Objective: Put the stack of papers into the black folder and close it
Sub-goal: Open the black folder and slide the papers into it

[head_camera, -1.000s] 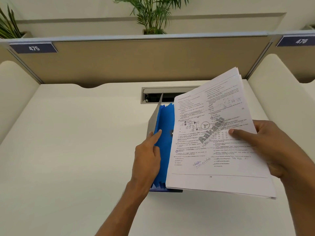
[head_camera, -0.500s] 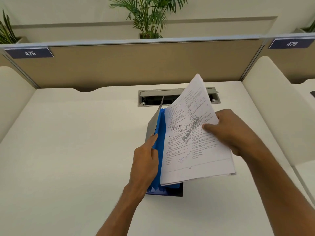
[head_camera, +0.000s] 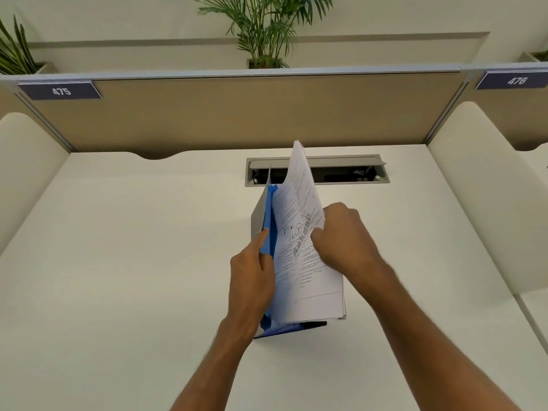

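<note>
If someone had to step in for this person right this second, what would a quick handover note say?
Left hand: fingers on the blue dividers, holding the folder open on the desk.
Right hand: gripping the stack of papers, which is tilted steeply, its lower edge at the folder's near end.
Done: the folder is open and the papers are lined up beside the blue dividers.
Left: slide the stack fully in, let go, then shut the cover. I cannot tell how far the papers are already seated.
</note>
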`<action>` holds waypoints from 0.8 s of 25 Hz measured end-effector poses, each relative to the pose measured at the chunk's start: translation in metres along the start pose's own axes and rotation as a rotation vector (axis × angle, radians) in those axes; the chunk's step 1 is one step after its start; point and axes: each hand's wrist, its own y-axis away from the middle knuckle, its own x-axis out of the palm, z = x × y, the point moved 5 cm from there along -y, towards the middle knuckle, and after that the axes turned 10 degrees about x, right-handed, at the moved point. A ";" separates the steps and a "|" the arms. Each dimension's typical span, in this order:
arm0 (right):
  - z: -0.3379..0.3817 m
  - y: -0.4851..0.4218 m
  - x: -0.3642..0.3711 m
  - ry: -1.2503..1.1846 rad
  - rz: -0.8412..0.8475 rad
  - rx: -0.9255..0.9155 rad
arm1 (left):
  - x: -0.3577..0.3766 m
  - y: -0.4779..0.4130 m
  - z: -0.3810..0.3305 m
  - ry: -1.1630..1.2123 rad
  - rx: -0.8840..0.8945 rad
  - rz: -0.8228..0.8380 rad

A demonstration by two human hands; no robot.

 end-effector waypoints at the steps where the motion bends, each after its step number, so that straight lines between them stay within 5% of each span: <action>1: 0.002 0.001 0.005 0.018 0.006 0.005 | 0.000 0.000 0.000 0.002 0.002 -0.001; 20: 0.008 -0.025 0.112 0.215 0.033 -0.004 | 0.006 -0.002 -0.002 0.116 0.015 0.020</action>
